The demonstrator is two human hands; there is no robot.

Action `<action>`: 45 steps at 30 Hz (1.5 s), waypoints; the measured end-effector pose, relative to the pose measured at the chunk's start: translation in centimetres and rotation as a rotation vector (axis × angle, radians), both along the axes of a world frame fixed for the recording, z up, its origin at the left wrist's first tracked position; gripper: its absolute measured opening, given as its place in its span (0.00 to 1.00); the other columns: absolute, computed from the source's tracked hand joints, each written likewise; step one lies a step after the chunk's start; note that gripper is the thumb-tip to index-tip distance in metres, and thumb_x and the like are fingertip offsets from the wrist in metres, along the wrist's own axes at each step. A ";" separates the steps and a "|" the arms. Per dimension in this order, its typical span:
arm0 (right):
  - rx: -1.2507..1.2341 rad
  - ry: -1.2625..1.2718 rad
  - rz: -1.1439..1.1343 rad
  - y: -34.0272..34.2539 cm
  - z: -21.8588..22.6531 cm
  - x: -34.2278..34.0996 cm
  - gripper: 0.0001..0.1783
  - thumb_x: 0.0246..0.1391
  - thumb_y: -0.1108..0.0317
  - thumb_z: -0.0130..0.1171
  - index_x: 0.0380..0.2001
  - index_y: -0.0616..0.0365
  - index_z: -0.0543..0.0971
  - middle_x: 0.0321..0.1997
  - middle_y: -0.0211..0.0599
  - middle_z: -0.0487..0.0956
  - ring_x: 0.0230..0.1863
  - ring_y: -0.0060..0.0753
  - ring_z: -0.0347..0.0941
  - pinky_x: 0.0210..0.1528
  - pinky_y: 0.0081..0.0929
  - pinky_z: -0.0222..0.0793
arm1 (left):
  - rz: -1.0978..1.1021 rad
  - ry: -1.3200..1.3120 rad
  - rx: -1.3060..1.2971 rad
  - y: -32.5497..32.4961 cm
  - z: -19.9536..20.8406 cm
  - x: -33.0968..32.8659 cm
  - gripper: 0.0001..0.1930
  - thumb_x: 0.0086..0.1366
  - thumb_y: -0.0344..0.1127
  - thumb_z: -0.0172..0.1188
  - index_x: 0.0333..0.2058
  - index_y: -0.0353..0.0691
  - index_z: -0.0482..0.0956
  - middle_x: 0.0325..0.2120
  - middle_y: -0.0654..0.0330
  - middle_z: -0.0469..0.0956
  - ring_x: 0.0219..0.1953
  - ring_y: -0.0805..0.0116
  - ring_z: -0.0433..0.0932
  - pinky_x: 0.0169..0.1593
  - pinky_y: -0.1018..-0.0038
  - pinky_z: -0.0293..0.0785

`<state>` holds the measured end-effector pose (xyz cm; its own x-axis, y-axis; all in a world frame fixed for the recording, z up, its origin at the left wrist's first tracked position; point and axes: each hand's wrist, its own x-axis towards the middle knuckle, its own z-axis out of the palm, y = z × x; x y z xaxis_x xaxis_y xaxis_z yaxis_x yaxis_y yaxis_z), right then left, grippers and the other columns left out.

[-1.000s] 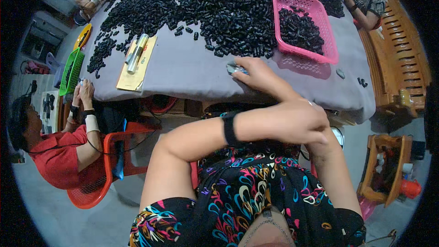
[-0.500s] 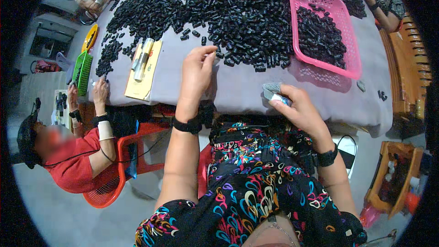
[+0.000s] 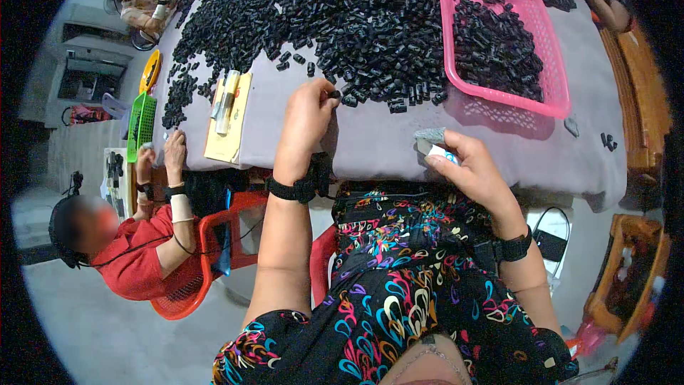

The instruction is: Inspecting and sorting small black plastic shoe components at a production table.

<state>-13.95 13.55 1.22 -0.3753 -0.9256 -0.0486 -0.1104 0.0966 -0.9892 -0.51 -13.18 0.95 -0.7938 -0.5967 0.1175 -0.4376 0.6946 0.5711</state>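
My left hand (image 3: 308, 110) is closed in a pinch at the near edge of a big heap of small black cylindrical parts (image 3: 377, 36). A black part (image 3: 334, 95) shows at its fingertips. To the right, my right hand (image 3: 472, 164) is closed around a small blade (image 3: 425, 147) with a white and blue grip (image 3: 444, 155). A grey wrap (image 3: 430, 134) covers its index fingertip. This hand is over the near side of the cloth-covered table, apart from the heap.
A pink basket (image 3: 450, 64) of black parts stands on the right. Left lie a yellow booklet (image 3: 226, 144) and a clear tube (image 3: 228, 103). A co-worker in a red shirt (image 3: 142, 249) sits left beside a green basket (image 3: 141, 127). Other people work around the table.
My left hand has come to the heap's edge and now has a black part at its fingertips. My right hand keeps the blade and has barely moved.
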 end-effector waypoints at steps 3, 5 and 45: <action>0.019 -0.014 0.007 0.2 0.2 0.0 0.16 0.53 0.66 0.55 0.43 0.63 0.75 0.29 0.27 0.73 0.31 0.16 0.65 0.34 0.20 0.64 | -0.058 -0.006 -0.160 0.1 -0.3 0.5 0.09 0.52 0.27 0.62 0.33 0.32 0.77 0.24 0.57 0.76 0.25 0.68 0.75 0.32 0.76 0.71; -0.054 -0.074 -0.024 0.4 -0.1 0.0 0.16 0.53 0.66 0.55 0.43 0.63 0.75 0.29 0.27 0.73 0.31 0.16 0.65 0.35 0.20 0.64 | -0.015 0.061 0.183 2.6 1.3 0.3 0.08 0.54 0.27 0.62 0.33 0.33 0.76 0.24 0.59 0.76 0.24 0.70 0.75 0.30 0.77 0.71; -0.118 -0.572 0.146 -0.2 -0.3 0.5 0.20 0.54 0.64 0.57 0.50 0.57 0.70 0.28 0.21 0.73 0.23 0.08 0.61 0.21 0.09 0.55 | -0.122 0.443 1.824 10.6 -1.1 -0.3 0.21 0.60 0.30 0.59 0.51 0.37 0.66 0.31 0.57 0.77 0.26 0.72 0.77 0.30 0.79 0.78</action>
